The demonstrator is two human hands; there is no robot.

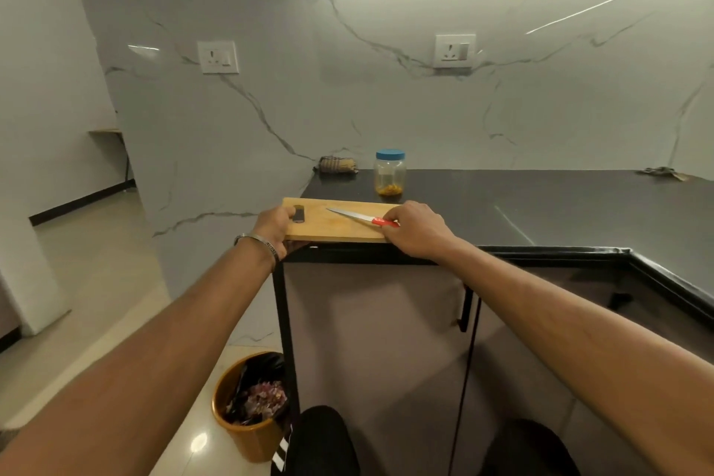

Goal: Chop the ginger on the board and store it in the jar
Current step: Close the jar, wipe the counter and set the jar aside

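The left hand point(276, 226) was curled over the handle end of the wooden board point(340, 222) and the right hand point(415, 228) lay closed over the red handle of the knife point(361, 218) at the board's other end, while the chopped ginger point(389, 189) sat at the bottom of the blue-lidded jar point(389, 174) just behind. The storing looked done, so any lift should keep the board level lest the knife slide off. The board sat at the table point(541, 205) corner, its near edge at the drop above a bin point(247, 408), with open room only to the right.
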